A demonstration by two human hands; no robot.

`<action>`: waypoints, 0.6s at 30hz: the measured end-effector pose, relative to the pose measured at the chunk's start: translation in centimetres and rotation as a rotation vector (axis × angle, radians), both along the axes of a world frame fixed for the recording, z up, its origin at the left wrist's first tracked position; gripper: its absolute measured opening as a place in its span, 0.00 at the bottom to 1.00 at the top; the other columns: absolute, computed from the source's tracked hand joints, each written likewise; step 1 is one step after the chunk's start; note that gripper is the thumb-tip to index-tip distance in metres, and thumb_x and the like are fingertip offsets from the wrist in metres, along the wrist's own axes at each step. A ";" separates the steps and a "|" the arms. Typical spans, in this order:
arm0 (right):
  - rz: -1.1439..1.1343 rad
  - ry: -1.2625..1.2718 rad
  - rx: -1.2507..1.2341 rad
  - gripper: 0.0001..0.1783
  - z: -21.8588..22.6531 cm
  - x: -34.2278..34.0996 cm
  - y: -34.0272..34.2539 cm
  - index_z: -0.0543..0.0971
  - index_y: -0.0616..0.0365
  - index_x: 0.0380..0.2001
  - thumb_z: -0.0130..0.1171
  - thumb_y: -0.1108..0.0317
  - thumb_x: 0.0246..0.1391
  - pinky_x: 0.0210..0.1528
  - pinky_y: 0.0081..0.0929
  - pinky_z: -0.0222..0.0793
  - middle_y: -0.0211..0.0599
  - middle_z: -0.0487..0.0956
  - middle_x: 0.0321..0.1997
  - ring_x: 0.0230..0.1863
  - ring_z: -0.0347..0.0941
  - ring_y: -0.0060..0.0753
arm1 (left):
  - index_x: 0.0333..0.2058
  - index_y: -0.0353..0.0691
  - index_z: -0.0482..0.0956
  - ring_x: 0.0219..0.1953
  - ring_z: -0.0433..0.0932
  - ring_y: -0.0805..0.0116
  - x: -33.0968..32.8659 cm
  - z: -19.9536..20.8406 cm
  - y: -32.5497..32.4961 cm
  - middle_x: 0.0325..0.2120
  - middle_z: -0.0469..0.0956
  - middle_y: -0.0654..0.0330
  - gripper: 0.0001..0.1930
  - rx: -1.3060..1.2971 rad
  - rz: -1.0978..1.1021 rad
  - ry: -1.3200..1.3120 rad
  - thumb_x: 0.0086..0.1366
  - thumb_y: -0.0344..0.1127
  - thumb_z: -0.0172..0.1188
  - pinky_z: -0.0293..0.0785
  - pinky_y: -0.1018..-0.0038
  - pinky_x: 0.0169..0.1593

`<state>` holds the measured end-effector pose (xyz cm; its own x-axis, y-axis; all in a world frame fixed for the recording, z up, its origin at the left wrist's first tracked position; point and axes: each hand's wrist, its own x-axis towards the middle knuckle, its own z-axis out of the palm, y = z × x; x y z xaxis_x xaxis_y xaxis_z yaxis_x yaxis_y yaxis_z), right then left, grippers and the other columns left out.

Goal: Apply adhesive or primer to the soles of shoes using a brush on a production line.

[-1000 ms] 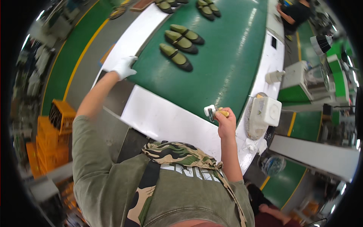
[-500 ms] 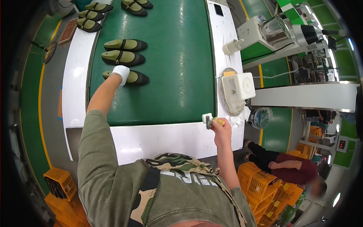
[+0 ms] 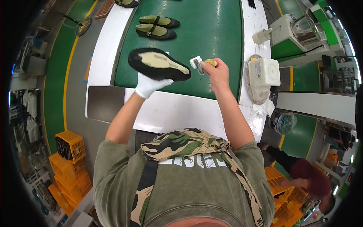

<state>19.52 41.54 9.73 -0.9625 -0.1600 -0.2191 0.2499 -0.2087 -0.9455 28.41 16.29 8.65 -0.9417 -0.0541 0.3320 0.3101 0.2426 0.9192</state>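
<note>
My left hand, in a white glove, grips a black shoe from below. The shoe is turned over, its bare cream sole facing up and its narrower end pointing right. Bare, my right hand pinches a brush with a yellowish handle. White material covers the brush's head, which sits just right of the shoe with a small gap between them. Beyond the held shoe, a pair of dark strapped shoes with green lasts inside lies on the green conveyor belt.
On the white right ledge stand a white plastic container on an oval tray and a white cup-like pot. Crumpled white tissue lies nearer me. Orange crates are stacked at left and lower right. A co-worker bends at the right.
My left hand has picked up the nearest shoe from the belt, drawn it closer and turned it sole up. My right hand has brought the brush forward, close to the shoe.
</note>
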 end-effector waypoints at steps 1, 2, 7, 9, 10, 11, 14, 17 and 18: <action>0.013 0.021 0.068 0.10 -0.2 0.2 0.0 0.75 0.59 0.29 0.68 0.71 0.48 0.29 0.19 0.64 0.27 0.76 0.27 0.27 0.69 0.17 | 0.59 0.38 0.66 0.56 0.72 0.63 1.0 1.2 1.4 0.58 0.70 0.55 0.44 -0.018 -0.005 0.021 0.45 0.40 0.79 0.68 0.66 0.61; 0.023 0.043 0.137 0.10 -0.4 0.5 0.2 0.75 0.59 0.29 0.68 0.71 0.49 0.29 0.19 0.64 0.27 0.76 0.27 0.28 0.70 0.17 | 0.59 0.38 0.65 0.56 0.73 0.63 1.8 1.9 2.6 0.58 0.69 0.55 0.43 -0.030 -0.004 0.007 0.46 0.39 0.79 0.68 0.66 0.61; 0.065 -0.002 0.105 0.09 0.3 2.7 1.6 0.76 0.59 0.29 0.68 0.72 0.49 0.30 0.19 0.64 0.27 0.76 0.28 0.27 0.70 0.17 | 0.53 0.38 0.73 0.49 0.78 0.63 5.0 5.2 6.9 0.49 0.78 0.56 0.36 -0.326 0.088 0.110 0.45 0.37 0.79 0.74 0.68 0.55; 0.088 -0.014 0.009 0.09 1.9 3.9 1.9 0.76 0.59 0.29 0.68 0.72 0.49 0.30 0.19 0.64 0.27 0.76 0.28 0.27 0.70 0.17 | 0.50 0.36 0.76 0.45 0.80 0.61 5.3 6.4 8.9 0.45 0.80 0.55 0.34 -0.359 0.140 0.191 0.41 0.34 0.79 0.77 0.71 0.52; 0.111 -0.005 -0.052 0.09 3.1 4.3 2.0 0.75 0.60 0.29 0.68 0.72 0.48 0.30 0.19 0.66 0.28 0.76 0.28 0.28 0.70 0.18 | 0.50 0.37 0.76 0.45 0.81 0.62 5.5 7.3 9.7 0.44 0.80 0.55 0.34 -0.423 0.172 0.211 0.42 0.34 0.79 0.77 0.72 0.51; 0.135 0.003 -0.113 0.10 4.5 4.8 2.1 0.75 0.62 0.29 0.68 0.73 0.47 0.31 0.19 0.67 0.30 0.77 0.28 0.28 0.71 0.18 | 0.50 0.37 0.76 0.44 0.81 0.64 5.8 7.9 10.4 0.44 0.80 0.55 0.33 -0.486 0.205 0.231 0.43 0.34 0.78 0.77 0.74 0.49; 0.229 0.095 -0.291 0.09 9.3 6.4 3.0 0.75 0.62 0.30 0.67 0.75 0.49 0.32 0.19 0.67 0.30 0.77 0.28 0.28 0.71 0.18 | 0.51 0.37 0.76 0.42 0.81 0.66 6.7 8.1 12.5 0.44 0.81 0.56 0.33 -0.589 0.300 0.182 0.44 0.34 0.77 0.78 0.75 0.48; 0.282 0.128 -0.447 0.08 11.7 7.7 4.2 0.75 0.61 0.30 0.66 0.76 0.49 0.32 0.19 0.67 0.31 0.77 0.29 0.28 0.71 0.18 | 0.52 0.38 0.75 0.41 0.82 0.66 7.2 8.7 14.0 0.43 0.81 0.57 0.34 -0.707 0.322 0.218 0.44 0.35 0.77 0.78 0.75 0.48; 0.283 0.136 -0.451 0.08 11.3 7.5 4.7 0.75 0.61 0.30 0.66 0.76 0.49 0.32 0.19 0.67 0.31 0.77 0.29 0.28 0.71 0.18 | 0.53 0.37 0.74 0.42 0.81 0.66 7.3 9.1 14.6 0.44 0.81 0.57 0.36 -0.691 0.327 0.170 0.43 0.34 0.78 0.77 0.74 0.49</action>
